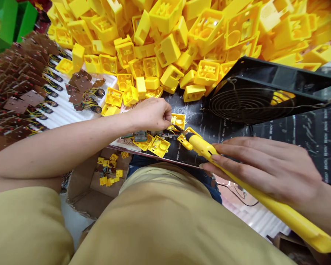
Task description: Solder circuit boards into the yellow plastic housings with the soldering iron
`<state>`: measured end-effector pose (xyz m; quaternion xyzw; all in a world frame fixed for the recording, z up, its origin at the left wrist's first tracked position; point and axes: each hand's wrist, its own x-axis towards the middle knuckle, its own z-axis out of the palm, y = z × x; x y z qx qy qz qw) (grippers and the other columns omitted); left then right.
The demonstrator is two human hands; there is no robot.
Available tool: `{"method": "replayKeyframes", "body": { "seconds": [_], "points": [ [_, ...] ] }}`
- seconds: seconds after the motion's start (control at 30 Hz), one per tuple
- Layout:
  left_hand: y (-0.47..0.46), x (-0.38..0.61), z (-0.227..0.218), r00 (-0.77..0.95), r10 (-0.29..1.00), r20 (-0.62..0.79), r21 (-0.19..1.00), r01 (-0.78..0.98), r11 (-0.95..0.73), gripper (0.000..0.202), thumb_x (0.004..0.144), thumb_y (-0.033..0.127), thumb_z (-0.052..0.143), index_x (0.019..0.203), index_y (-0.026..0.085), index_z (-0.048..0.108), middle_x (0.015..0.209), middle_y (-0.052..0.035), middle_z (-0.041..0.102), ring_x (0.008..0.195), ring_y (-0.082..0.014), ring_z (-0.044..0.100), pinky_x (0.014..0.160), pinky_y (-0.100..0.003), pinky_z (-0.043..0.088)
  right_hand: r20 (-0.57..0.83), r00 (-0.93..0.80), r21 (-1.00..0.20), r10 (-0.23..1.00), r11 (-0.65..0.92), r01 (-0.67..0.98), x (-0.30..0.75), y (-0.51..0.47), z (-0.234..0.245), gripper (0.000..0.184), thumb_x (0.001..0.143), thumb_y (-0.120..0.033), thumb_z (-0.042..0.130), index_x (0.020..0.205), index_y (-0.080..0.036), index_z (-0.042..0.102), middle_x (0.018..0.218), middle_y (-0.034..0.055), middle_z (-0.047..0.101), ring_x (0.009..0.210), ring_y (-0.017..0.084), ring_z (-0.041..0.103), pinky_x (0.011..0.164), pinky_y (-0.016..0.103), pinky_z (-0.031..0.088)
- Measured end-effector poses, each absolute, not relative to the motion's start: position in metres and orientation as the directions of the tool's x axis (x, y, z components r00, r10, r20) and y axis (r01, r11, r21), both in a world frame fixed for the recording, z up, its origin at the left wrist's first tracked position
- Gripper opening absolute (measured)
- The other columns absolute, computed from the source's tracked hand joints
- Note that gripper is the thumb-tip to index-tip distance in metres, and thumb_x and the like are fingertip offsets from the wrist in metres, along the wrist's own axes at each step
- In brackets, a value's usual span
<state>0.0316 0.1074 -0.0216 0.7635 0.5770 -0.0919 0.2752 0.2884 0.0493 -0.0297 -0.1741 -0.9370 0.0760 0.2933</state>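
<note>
My right hand (267, 169) is wrapped round a yellow soldering iron (201, 146), its dark tip pointing left toward a small yellow plastic housing (178, 120). My left hand (151, 113) is closed in a pinch at that housing, on the black mat (306, 132). What the fingertips pinch is too small to make out. Two more yellow housings (159, 146) and a small circuit board (140, 136) lie just below my left hand at the table's near edge.
A big heap of yellow plastic housings (182, 36) fills the back. A black fan with a wire grille (251, 105) stands at right. Brown circuit boards with wires (24, 84) cover the left. Below the table edge a cardboard box (99, 184) holds yellow parts.
</note>
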Motion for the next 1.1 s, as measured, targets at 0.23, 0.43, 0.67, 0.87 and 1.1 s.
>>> {"method": "replayKeyframes", "body": {
  "seconds": [0.23, 0.43, 0.67, 0.87, 1.1],
  "points": [
    [0.109, 0.033, -0.023, 0.309, 0.829, -0.466, 0.304, 0.936, -0.178, 0.009, 0.070, 0.020, 0.064, 0.075, 0.018, 0.072, 0.069, -0.0019, 0.068, 0.066, -0.0154, 0.059, 0.064, -0.027, 0.040, 0.500, -0.832, -0.170, 0.241, 0.969, 0.178, 0.292, 0.070, -0.019, 0.009, 0.092, -0.023, 0.058, 0.099, -0.024, 0.064, 0.094, -0.0007, 0.071, 0.089, 0.016, 0.069, 0.074, 0.027, 0.059],
    [0.111, 0.032, -0.023, 0.319, 0.820, -0.475, 0.314, 0.932, -0.181, 0.008, 0.070, 0.021, 0.064, 0.073, 0.018, 0.071, 0.069, -0.0008, 0.067, 0.066, -0.0146, 0.058, 0.061, -0.027, 0.038, 0.513, -0.785, -0.242, 0.347, 0.936, 0.255, 0.307, 0.066, -0.018, 0.021, 0.081, -0.023, 0.075, 0.100, -0.019, 0.066, 0.092, 0.0042, 0.071, 0.082, 0.017, 0.068, 0.073, 0.030, 0.060],
    [0.113, 0.034, -0.022, 0.324, 0.802, -0.501, 0.297, 0.935, -0.193, 0.006, 0.071, 0.019, 0.065, 0.074, 0.018, 0.069, 0.069, -0.0009, 0.066, 0.070, -0.0157, 0.060, 0.066, -0.027, 0.040, 0.526, -0.629, -0.425, 0.572, 0.818, 0.388, 0.308, 0.050, -0.026, 0.032, 0.075, -0.022, 0.081, 0.103, -0.024, 0.066, 0.091, 0.0029, 0.072, 0.078, 0.019, 0.070, 0.070, 0.034, 0.063],
    [0.107, 0.021, -0.010, 0.464, 0.798, -0.384, 0.298, 0.880, -0.369, 0.015, 0.080, 0.028, 0.063, 0.092, 0.022, 0.071, 0.090, -0.0018, 0.070, 0.087, -0.0181, 0.062, 0.080, -0.029, 0.042, 0.579, -0.595, -0.253, 0.557, 0.817, 0.518, 0.309, 0.047, -0.035, 0.064, 0.076, -0.022, 0.082, 0.134, -0.021, 0.055, 0.094, 0.0018, 0.074, 0.077, 0.015, 0.070, 0.075, 0.022, 0.058],
    [0.082, 0.009, -0.026, 0.572, 0.799, -0.184, 0.228, 0.816, -0.532, 0.017, 0.086, 0.024, 0.056, 0.087, 0.018, 0.072, 0.103, -0.0090, 0.070, 0.102, -0.0263, 0.060, 0.090, -0.040, 0.042, 0.470, -0.522, -0.349, 0.712, 0.693, 0.631, 0.308, 0.043, -0.043, 0.035, 0.096, -0.048, 0.054, 0.125, -0.028, 0.059, 0.089, 0.0003, 0.073, 0.073, 0.016, 0.070, 0.068, 0.028, 0.055]
  ]
}}
